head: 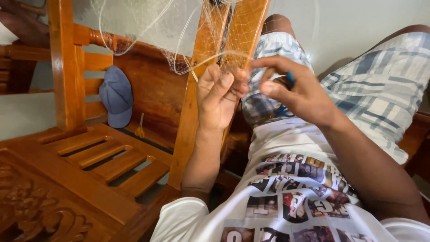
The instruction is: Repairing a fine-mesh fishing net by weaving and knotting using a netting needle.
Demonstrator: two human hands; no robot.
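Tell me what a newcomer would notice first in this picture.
First, the two hands at centre: the left hand pinches a pale fishing net that hangs from above, and the right hand holds a small blue tool beside it. Next, the glossy wooden bench at left, with a blue cap leaning on its backrest.

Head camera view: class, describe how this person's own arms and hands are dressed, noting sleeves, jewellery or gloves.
Both arms are bare from the short white sleeves of a T-shirt down to the wrists. The left hand and right hand wear no gloves, and no rings, watch or bracelet show. The fingers are uncovered.
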